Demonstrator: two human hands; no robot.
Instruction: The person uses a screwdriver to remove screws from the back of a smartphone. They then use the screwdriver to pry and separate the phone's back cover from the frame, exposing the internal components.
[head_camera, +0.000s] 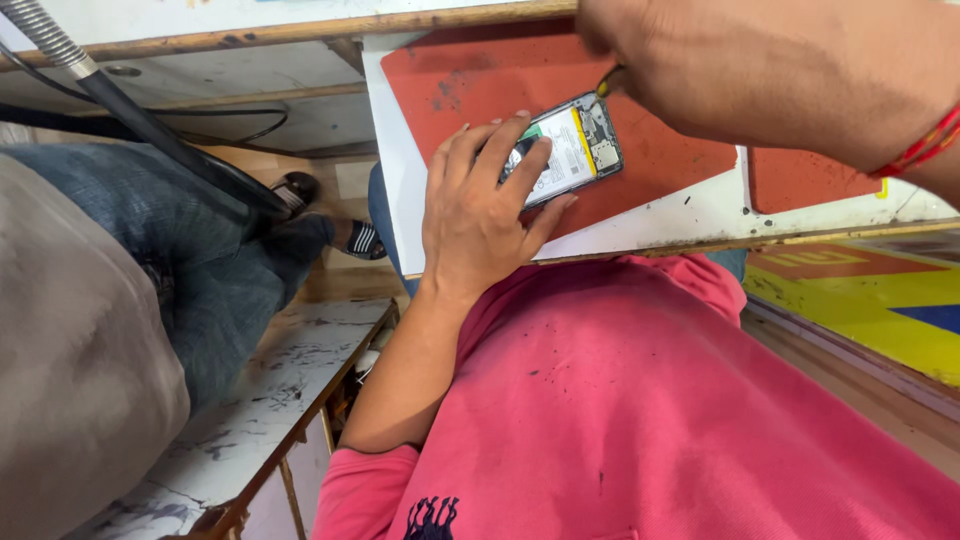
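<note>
Opened phone (565, 150) held near the table edge (700, 243), on the red mat (660, 150).
The phone is gripped by the spread left hand (480, 215); a thin tool (605, 85) is pinched by the right hand (760, 70).

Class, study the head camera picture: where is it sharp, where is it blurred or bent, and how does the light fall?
Head view: the opened phone and left hand are fairly sharp; the right hand, close to the lens, looks oversized and soft; the table edge tilts from wide-angle distortion; light is even, with only soft shadows.

Both hands crowd the phone (565, 150) at the bench's (700, 215) near edge; the red mat's (460, 75) far-left part seems open.
</note>
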